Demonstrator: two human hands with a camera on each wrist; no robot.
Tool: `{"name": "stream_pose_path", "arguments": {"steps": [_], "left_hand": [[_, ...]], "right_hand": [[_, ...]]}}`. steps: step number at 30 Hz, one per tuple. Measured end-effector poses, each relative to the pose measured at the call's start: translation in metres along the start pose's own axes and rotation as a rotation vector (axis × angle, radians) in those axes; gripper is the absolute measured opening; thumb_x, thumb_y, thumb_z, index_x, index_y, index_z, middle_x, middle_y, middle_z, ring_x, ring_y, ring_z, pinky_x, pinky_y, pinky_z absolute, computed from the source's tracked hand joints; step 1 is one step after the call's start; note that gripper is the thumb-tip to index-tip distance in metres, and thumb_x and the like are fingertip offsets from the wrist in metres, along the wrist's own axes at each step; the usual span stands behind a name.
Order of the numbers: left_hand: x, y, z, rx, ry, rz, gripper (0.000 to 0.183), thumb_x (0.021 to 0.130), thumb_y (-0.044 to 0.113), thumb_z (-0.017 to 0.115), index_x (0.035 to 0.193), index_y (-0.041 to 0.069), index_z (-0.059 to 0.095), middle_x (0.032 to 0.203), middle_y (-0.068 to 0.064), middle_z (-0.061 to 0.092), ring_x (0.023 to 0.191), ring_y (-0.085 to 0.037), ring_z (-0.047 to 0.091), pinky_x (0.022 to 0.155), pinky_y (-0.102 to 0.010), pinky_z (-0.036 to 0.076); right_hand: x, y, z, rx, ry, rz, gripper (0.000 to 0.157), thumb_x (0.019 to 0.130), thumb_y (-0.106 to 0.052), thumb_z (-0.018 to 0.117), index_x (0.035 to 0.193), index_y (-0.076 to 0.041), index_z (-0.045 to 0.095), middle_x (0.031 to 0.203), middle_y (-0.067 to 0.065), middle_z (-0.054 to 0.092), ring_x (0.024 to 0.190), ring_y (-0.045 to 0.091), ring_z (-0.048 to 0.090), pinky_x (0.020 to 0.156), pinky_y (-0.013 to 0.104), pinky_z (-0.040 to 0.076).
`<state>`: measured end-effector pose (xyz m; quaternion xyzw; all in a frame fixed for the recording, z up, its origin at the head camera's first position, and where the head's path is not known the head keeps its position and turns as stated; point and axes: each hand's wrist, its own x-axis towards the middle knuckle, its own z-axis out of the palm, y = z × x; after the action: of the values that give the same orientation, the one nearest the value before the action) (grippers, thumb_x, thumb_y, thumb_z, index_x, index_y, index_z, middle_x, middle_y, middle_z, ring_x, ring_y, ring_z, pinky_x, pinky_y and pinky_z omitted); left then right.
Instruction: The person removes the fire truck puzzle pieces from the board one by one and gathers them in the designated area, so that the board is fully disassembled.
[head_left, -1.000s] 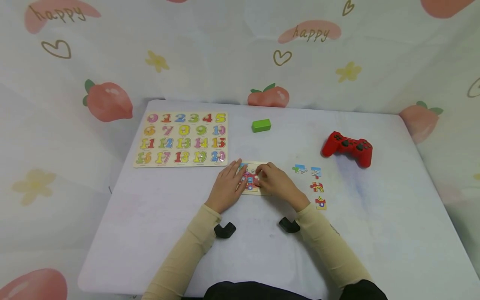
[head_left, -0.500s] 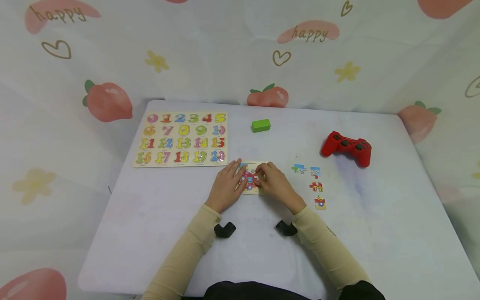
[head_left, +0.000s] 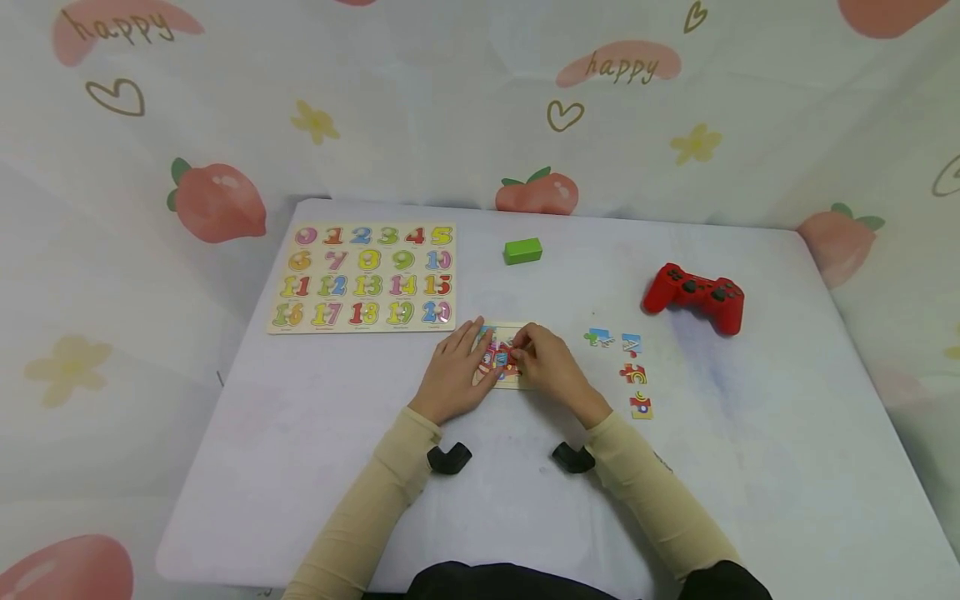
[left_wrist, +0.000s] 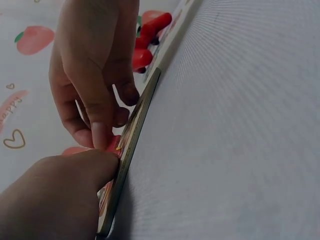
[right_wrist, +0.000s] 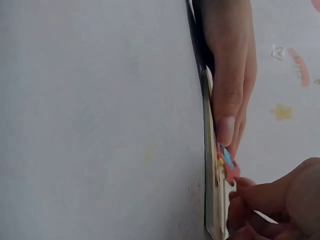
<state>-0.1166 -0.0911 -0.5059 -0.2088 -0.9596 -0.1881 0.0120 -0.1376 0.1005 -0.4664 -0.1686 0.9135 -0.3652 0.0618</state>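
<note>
A small wooden jigsaw board (head_left: 512, 385) with a colourful picture lies flat under both hands at mid-table. My left hand (head_left: 452, 371) rests on its left side with fingers straight, and the thumb presses on the picture. At the right side, my right hand (head_left: 553, 365) pinches a red and blue puzzle piece (right_wrist: 231, 171) between thumb and fingertips. In the right wrist view this piece stands tilted up from the board, close to the left thumb. The fingers cover much of the board's picture.
Several loose puzzle pieces (head_left: 634, 374) lie to the right. A red game controller (head_left: 694, 298) sits farther right. Behind the hands is a green block (head_left: 522, 251), and a number puzzle board (head_left: 363, 277) lies at the back left of the white table (head_left: 315, 483).
The left thumb has shifted right across the picture, and the pinched piece now sits tilted beside it. The right hand has barely moved.
</note>
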Motion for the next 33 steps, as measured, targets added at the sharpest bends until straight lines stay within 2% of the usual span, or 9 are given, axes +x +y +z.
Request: {"name": "stream_pose_path", "arguments": {"steps": [6, 10, 13, 18, 22, 28, 33], "left_hand": [[0.0, -0.002, 0.001, -0.006, 0.011, 0.004, 0.066, 0.096, 0.05, 0.046, 0.148, 0.011, 0.038, 0.158, -0.008, 0.024, 0.145, -0.024, 0.02, 0.115, -0.046, 0.024], [-0.001, -0.001, 0.002, -0.009, -0.005, -0.002, 0.066, 0.096, 0.051, 0.045, 0.148, 0.012, 0.036, 0.159, -0.007, 0.023, 0.146, -0.023, 0.019, 0.115, -0.046, 0.023], [-0.001, -0.001, 0.003, -0.01, -0.006, -0.003, 0.066, 0.096, 0.052, 0.045, 0.148, 0.012, 0.037, 0.159, -0.007, 0.023, 0.146, -0.023, 0.019, 0.115, -0.045, 0.023], [-0.001, -0.001, 0.003, -0.01, -0.003, -0.002, 0.066, 0.096, 0.051, 0.045, 0.148, 0.011, 0.037, 0.159, -0.007, 0.023, 0.146, -0.024, 0.019, 0.116, -0.045, 0.022], [-0.001, 0.0, 0.001, -0.009, 0.003, -0.001, 0.066, 0.096, 0.051, 0.045, 0.148, 0.011, 0.038, 0.158, -0.007, 0.024, 0.146, -0.024, 0.02, 0.115, -0.045, 0.023], [-0.002, 0.001, -0.001, -0.024, 0.022, 0.004, 0.065, 0.096, 0.049, 0.048, 0.146, 0.01, 0.04, 0.157, -0.008, 0.026, 0.145, -0.025, 0.022, 0.114, -0.046, 0.024], [-0.001, 0.0, 0.002, -0.021, 0.014, 0.004, 0.065, 0.096, 0.05, 0.046, 0.148, 0.011, 0.038, 0.158, -0.007, 0.024, 0.145, -0.024, 0.02, 0.114, -0.046, 0.024]], "right_hand": [[0.001, 0.002, -0.008, 0.11, 0.045, 0.062, 0.01, 0.094, -0.011, 0.061, 0.1, -0.005, 0.057, 0.092, 0.009, 0.064, 0.077, 0.018, 0.06, 0.064, 0.028, 0.047], [-0.001, 0.008, -0.031, 0.131, 0.051, 0.098, 0.014, 0.095, -0.013, 0.06, 0.107, -0.007, 0.056, 0.096, 0.01, 0.063, 0.082, 0.022, 0.06, 0.065, 0.029, 0.047], [-0.004, 0.018, -0.054, 0.091, 0.052, 0.12, 0.016, 0.095, -0.015, 0.059, 0.11, -0.008, 0.058, 0.099, 0.011, 0.063, 0.084, 0.024, 0.06, 0.066, 0.03, 0.046], [-0.017, 0.039, -0.094, -0.005, -0.033, 0.187, 0.02, 0.096, -0.017, 0.059, 0.112, -0.007, 0.062, 0.104, 0.013, 0.066, 0.085, 0.025, 0.06, 0.067, 0.03, 0.047], [-0.032, 0.054, -0.113, -0.012, -0.116, 0.266, 0.021, 0.095, -0.018, 0.061, 0.11, -0.004, 0.061, 0.103, 0.015, 0.065, 0.083, 0.024, 0.06, 0.067, 0.029, 0.048], [-0.044, 0.066, -0.114, 0.063, -0.17, 0.343, 0.023, 0.092, -0.019, 0.064, 0.106, -0.001, 0.06, 0.098, 0.014, 0.067, 0.08, 0.022, 0.059, 0.068, 0.03, 0.047], [-0.046, 0.075, -0.106, 0.047, -0.142, 0.33, 0.022, 0.093, -0.02, 0.064, 0.104, -0.001, 0.062, 0.095, 0.013, 0.07, 0.077, 0.019, 0.059, 0.064, 0.03, 0.047]]}}
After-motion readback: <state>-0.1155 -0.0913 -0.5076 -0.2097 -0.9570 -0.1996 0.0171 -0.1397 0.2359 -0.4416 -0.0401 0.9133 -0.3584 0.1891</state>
